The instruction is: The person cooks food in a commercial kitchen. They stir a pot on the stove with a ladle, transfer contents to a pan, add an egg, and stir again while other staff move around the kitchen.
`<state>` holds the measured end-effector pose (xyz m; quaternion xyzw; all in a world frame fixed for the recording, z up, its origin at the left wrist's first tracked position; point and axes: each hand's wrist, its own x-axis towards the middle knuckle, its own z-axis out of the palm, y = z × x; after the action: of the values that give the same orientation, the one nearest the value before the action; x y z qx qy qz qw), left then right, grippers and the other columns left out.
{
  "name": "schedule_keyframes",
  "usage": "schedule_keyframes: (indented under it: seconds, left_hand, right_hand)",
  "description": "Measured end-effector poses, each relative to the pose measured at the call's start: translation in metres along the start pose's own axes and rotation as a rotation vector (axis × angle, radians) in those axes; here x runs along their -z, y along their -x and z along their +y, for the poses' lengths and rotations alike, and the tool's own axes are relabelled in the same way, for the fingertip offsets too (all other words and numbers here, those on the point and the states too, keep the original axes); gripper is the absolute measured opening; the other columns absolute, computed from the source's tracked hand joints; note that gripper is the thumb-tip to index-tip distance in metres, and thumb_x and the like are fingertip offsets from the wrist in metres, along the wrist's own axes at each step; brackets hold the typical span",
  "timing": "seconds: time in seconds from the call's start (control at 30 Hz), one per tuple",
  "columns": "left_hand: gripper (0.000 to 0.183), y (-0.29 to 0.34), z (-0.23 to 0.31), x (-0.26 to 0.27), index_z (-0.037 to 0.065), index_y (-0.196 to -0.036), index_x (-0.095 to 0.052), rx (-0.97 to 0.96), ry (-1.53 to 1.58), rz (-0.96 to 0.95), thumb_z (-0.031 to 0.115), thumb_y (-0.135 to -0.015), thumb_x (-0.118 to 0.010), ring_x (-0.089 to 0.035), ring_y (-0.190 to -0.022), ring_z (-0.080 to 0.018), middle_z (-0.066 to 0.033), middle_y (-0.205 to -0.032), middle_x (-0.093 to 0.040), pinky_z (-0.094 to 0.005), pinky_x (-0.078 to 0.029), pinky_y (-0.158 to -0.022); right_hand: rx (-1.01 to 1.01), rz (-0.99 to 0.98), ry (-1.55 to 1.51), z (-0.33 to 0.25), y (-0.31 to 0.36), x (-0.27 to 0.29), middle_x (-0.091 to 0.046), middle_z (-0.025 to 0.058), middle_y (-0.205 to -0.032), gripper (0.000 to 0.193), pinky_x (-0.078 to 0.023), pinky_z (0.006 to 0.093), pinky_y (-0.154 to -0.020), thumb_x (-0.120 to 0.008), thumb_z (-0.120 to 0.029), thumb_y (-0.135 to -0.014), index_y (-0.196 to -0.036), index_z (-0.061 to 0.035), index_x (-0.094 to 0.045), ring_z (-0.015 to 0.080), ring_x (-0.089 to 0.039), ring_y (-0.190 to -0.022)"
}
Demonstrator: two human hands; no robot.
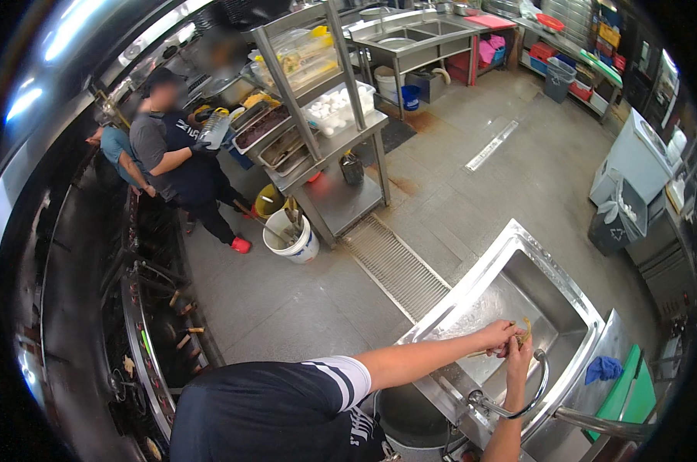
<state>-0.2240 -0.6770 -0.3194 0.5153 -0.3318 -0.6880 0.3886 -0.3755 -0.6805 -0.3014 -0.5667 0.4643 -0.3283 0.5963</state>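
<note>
Over the steel sink [510, 223], my two hands meet. My left hand [499, 336] reaches in from the left, its fingers closed on thin yellowish-green stalks [527, 329]. Right beside it, my right hand [519, 352] comes up from below, also closed around the stalks. They look like a bit of leafy vegetable, but they are too small to make out the kind. Some thin ends stick out past the fingers on both sides. A curved metal faucet [545, 377] stands close to my right wrist. Water drops wet the sink's inside wall.
A blue cloth [603, 369] and a green board [629, 393] lie right of the sink. A floor grate [395, 266] runs beyond it. Further left stand a white bucket [293, 242] with utensils and a steel prep table [356, 204]. Two people work near the stoves.
</note>
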Motion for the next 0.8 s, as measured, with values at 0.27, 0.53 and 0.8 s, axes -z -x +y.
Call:
schedule_keyframes:
  seconds: [0.27,0.53,0.8]
  left_hand:
    - [0.021,-0.015,0.006,-0.023,0.003,-0.095,-0.066,-0.056,-0.298,0.02,0.023,-0.093,-0.059,-0.053,-0.04,-0.0204,-0.008,-0.058,-0.057,-0.0349,-0.041,-0.031]
    - [0.027,-0.009,-0.005,-0.029,0.001,-0.099,-0.073,-0.121,0.0,-0.419,0.022,-0.098,-0.056,-0.067,-0.06,-0.0195,-0.012,-0.073,-0.071,-0.0369,-0.056,-0.056]
    - [0.03,0.012,0.034,0.009,0.006,-0.091,-0.076,-0.417,-0.727,-0.164,0.031,-0.091,-0.06,-0.072,-0.061,-0.0306,-0.0184,-0.075,-0.073,-0.048,-0.059,-0.06]
  right_hand:
    - [-0.077,0.047,0.081,-0.017,0.043,0.022,-0.062,0.0028,-0.085,0.016,-0.048,0.0254,-0.059,-0.057,-0.009,-0.1,-0.112,0.0003,-0.063,0.009,-0.058,-0.068]
    - [-0.039,0.242,0.33,-0.004,0.055,0.029,-0.073,0.0117,-0.1,0.032,-0.052,0.0347,-0.078,-0.056,-0.028,-0.103,-0.116,-0.001,-0.068,0.0214,-0.067,-0.088]
    - [0.044,0.032,0.247,0.028,0.009,0.028,-0.074,0.0034,-0.099,0.031,-0.051,0.0257,-0.079,-0.064,-0.021,-0.099,-0.125,-0.004,-0.069,0.0101,-0.067,-0.086]
